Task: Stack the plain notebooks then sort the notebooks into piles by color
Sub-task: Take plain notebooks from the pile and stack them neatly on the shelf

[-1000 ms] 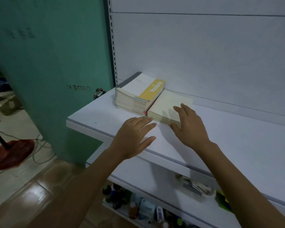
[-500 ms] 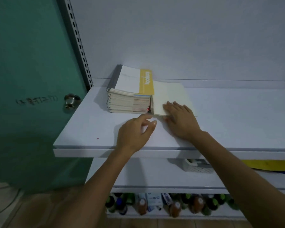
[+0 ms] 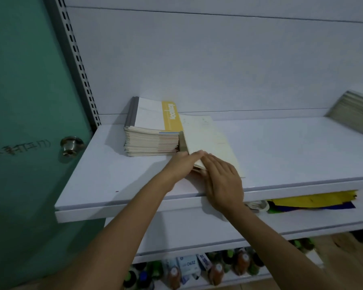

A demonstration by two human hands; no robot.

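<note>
Your L hand (image 3: 181, 166) covers the near-left corner of the plain notebooks (image 3: 208, 139), thumb hidden: can't tell if it's pinching. R hand (image 3: 223, 181) lies flat, fingers straight, on their near edge. They're on the shelf (image 3: 291, 147), just beside the yellow-cover stack (image 3: 153, 126).

One view: a wide-angle camera worn on the person's head, aimed forward and down. It stands close before the white shelf (image 3: 291, 147), near enough that the left hand (image 3: 181, 165) and right hand (image 3: 223, 182) reach it from the bottom edge. It faces the back panel (image 3: 218, 59); the green door (image 3: 29, 80) bounds the left, lower shelves (image 3: 189, 227) the bottom.
</note>
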